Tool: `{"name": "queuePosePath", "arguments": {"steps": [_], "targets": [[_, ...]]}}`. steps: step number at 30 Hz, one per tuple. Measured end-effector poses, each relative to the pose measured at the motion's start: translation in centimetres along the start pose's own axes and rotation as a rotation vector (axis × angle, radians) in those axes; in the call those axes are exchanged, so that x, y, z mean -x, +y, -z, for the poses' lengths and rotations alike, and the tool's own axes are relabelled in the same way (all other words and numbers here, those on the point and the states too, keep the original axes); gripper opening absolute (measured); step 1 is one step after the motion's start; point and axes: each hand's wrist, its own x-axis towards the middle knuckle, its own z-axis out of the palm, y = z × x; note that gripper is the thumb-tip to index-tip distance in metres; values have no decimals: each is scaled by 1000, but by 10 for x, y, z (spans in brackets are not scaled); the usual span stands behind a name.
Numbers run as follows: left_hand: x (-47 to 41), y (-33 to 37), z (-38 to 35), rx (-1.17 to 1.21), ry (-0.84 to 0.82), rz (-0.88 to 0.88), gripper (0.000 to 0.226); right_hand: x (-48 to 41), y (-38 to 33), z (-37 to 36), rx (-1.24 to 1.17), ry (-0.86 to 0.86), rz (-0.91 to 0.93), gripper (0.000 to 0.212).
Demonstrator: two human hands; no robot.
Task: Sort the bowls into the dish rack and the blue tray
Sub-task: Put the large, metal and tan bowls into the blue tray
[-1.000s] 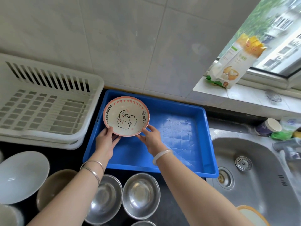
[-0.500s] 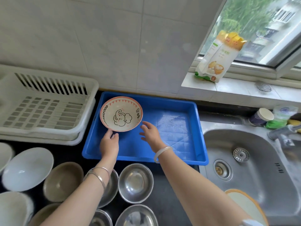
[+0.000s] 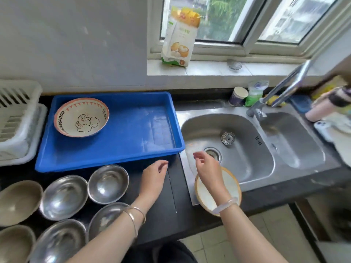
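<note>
A pink-rimmed ceramic bowl (image 3: 81,117) with an elephant drawing sits in the back left corner of the blue tray (image 3: 133,154). The white dish rack (image 3: 17,120) stands at the left edge. Several steel bowls (image 3: 108,184) and two beige bowls (image 3: 18,203) lie on the black counter in front of the tray. A white bowl with an orange rim (image 3: 230,188) rests on the sink's front edge. My left hand (image 3: 153,179) hovers open over the counter, holding nothing. My right hand (image 3: 207,169) is open above the orange-rimmed bowl, fingers apart.
A double steel sink (image 3: 247,145) with a tap (image 3: 281,92) lies right of the tray. A paper cup (image 3: 237,95) and sponges stand behind it. A flour bag (image 3: 180,37) leans on the window sill. Another person's hand (image 3: 322,109) shows at the far right.
Both hands let go of the elephant bowl, which now rests in the tray. They drew back and right toward the sink. The view swung right.
</note>
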Motion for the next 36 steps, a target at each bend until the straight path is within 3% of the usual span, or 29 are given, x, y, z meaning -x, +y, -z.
{"name": "queuePosePath", "arguments": {"steps": [5,9,13,21,26,36], "targets": [[25,7,-62,-125,-295,43,42,34,73,44,212,106,-107,39],[33,11,-93,-110,-448,110,46,51,106,59,154,156,-191,45],[32,5,-102,30,-434,192,44,52,116,61,56,120,-281,40],[23,10,-82,137,-315,211,36,47,96,59,2,157,-202,36],[10,16,-35,129,-163,161,26,30,54,50,-59,135,-160,41],[-27,-3,93,284,120,241,23,-11,-68,-14,-217,-38,-7,28]]}}
